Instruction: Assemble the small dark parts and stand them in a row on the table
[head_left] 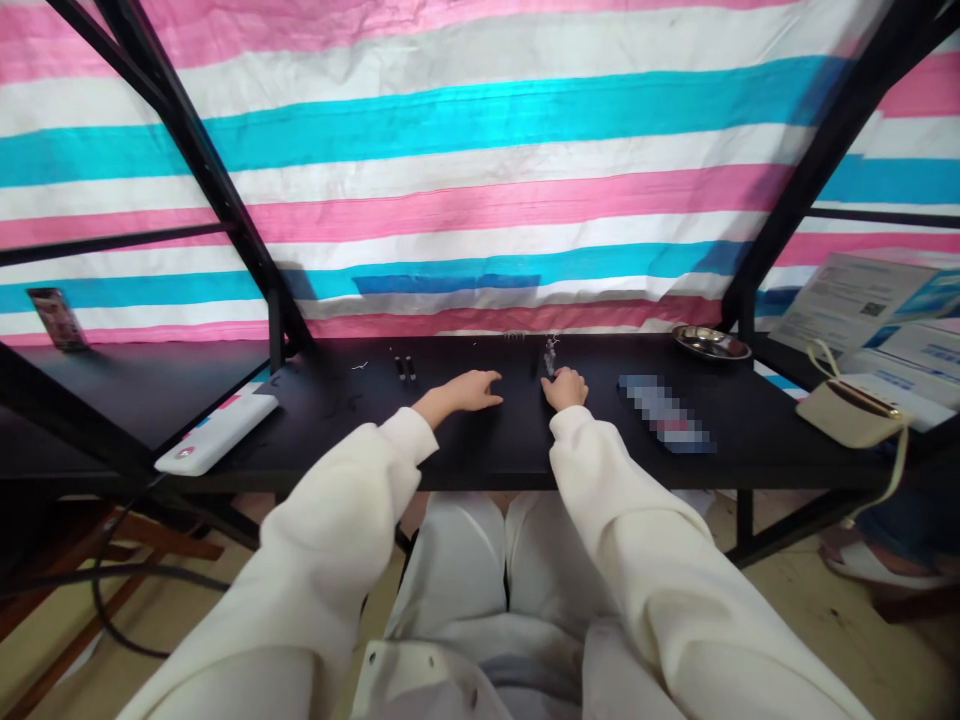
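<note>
My left hand [474, 391] is over the black table [457, 450], thumb and forefinger apart, with nothing seen between them. Just to its right, my right hand [567, 388] has its fingers curled in at the near edge of a little clump of greyish, glossy bits [550, 356]. Whatever its fingertips hold, if anything, is hidden. Left of my left hand stand two small black cylinders with pale ends [405, 368], side by side. A row of tiny pieces [514, 336] lies at the table's back edge, too small to name.
At the right are a shiny metal dish [711, 343], a blurred-out flat object [666, 413], a cream pouch [851, 410] with a strap, and printed boxes [840, 300]. A white power strip [217, 433] lies left. Black frame posts flank the table before a striped sheet [480, 190].
</note>
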